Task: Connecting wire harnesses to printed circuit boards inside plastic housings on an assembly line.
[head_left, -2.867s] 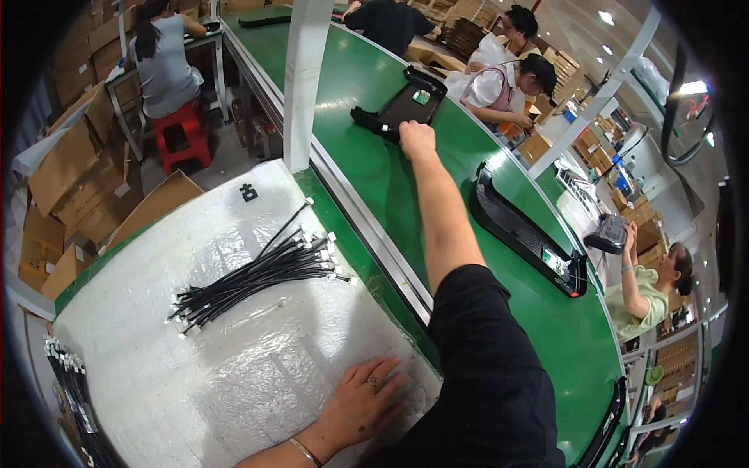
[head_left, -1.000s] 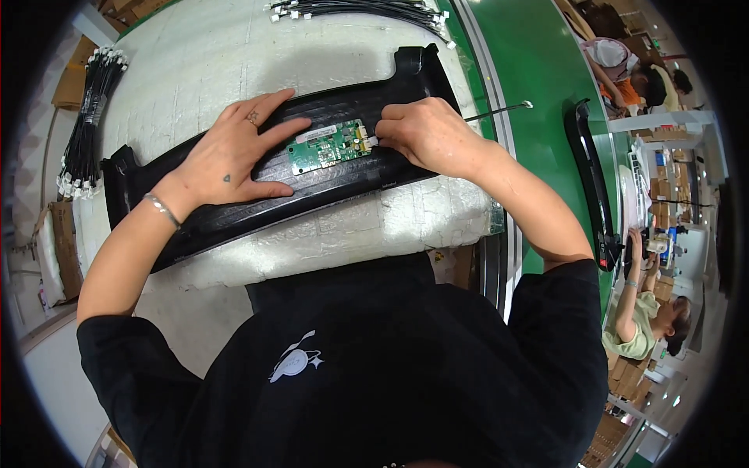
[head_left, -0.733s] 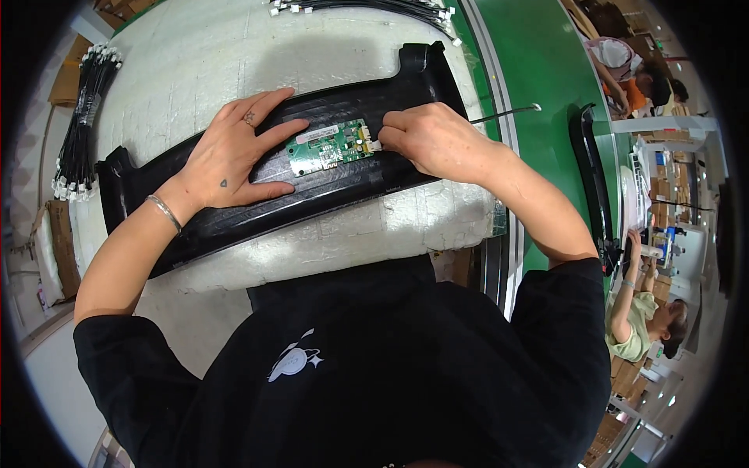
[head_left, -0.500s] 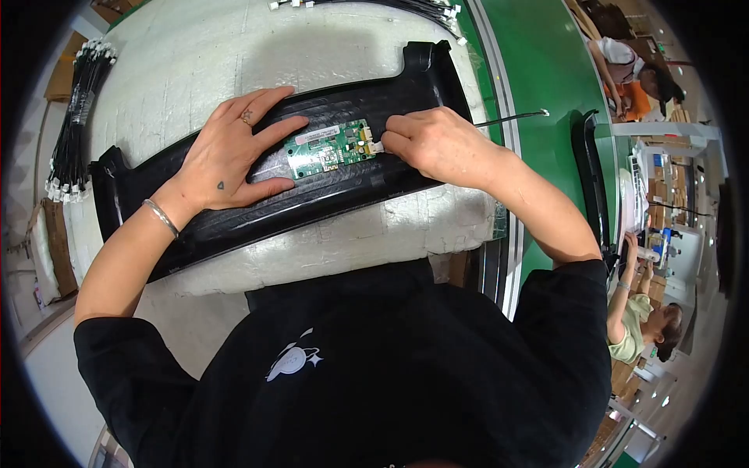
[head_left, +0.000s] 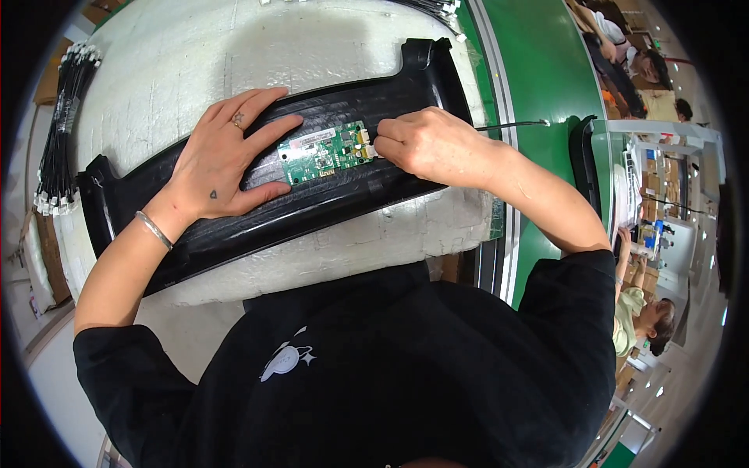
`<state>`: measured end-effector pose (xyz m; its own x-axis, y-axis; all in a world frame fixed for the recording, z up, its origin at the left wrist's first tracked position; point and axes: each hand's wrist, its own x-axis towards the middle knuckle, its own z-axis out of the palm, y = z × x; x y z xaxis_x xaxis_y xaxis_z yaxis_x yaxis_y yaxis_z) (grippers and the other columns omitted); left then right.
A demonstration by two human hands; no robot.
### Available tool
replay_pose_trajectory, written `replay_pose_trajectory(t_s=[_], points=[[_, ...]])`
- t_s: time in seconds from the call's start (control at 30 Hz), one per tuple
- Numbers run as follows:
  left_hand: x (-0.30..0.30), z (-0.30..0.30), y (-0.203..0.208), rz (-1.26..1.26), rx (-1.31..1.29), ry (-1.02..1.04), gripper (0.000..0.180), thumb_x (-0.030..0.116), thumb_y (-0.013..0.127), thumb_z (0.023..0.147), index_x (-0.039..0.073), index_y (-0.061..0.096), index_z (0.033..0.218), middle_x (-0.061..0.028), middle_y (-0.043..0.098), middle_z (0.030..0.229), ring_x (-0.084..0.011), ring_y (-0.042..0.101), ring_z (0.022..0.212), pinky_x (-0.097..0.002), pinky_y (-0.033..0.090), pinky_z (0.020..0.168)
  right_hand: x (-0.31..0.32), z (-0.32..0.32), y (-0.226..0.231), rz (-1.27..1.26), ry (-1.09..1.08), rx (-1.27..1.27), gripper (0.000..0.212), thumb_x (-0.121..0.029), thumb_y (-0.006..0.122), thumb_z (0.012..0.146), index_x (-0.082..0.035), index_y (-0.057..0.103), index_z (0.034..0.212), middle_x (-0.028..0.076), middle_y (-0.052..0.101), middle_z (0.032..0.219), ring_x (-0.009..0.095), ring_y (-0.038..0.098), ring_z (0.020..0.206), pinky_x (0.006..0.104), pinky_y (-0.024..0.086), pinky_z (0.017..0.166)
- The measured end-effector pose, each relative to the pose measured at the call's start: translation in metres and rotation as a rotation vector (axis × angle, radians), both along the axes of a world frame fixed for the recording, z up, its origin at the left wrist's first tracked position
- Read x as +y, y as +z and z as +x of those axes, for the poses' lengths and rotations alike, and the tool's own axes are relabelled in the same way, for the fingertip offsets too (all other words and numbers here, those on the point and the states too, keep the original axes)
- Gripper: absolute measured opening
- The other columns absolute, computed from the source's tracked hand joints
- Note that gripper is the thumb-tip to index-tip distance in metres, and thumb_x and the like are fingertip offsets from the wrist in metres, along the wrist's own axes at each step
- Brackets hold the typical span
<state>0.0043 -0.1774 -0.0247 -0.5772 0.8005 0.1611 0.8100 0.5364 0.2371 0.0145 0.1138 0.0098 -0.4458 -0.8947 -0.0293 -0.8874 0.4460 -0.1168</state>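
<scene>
A curved black plastic panel (head_left: 367,97) lies across a padded white surface, and a green circuit board (head_left: 316,160) sits in its trough. My left hand (head_left: 222,156) rests on the panel with fingers spread, its index finger and thumb at the board's left end. At the opposite end, my right hand (head_left: 429,147) is closed in a pinch right beside the board's white sockets (head_left: 363,142). A thin black cable (head_left: 511,125) runs out from behind that hand to the right. The cable end between my fingers is hidden, and I cannot see whether it is seated in a socket.
Bundled black cables with white plugs (head_left: 66,129) lie at the left edge; more cables (head_left: 429,8) lie at the far edge. To the right runs a green belt (head_left: 538,62) with a metal rail, carrying another black panel (head_left: 583,160). Two co-workers are beyond it.
My right hand has shifted slightly left, closer to the board's sockets. The panel and my left hand have moved a little left and the panel's left end is lower. A co-worker now handles a dark piece.
</scene>
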Motion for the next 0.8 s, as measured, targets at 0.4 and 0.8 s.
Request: replay_pose_trajectory(t_s=[0.4,0.8], points=[[0.002,0.006,0.024,0.037,-0.184,-0.030,0.076,0.034,0.076,0.065,0.006,0.047,0.129,-0.0195,0.042,0.136,-0.0387,0.042,0.123,-0.0452,0.032,0.105,0.052,0.075,-0.018,-0.320,-0.251,0.011,0.026,-0.022,0.072,0.072,-0.005,0.054,0.080,0.007,0.051,0.080,0.024,0.052,0.078,0.0352,0.046,0.063],[0.036,-0.035,0.116,0.472,-0.010,0.092,0.050,0.016,0.063,0.078,0.004,0.051,0.126,-0.0159,0.054,0.128,-0.0311,0.052,0.116,-0.0366,0.042,0.091,0.233,0.170,0.105,-0.236,-1.172,0.774,0.024,-0.001,0.073,0.067,0.002,0.056,0.083,0.014,0.051,0.075,0.032,0.051,0.070,0.0388,0.041,0.060]])
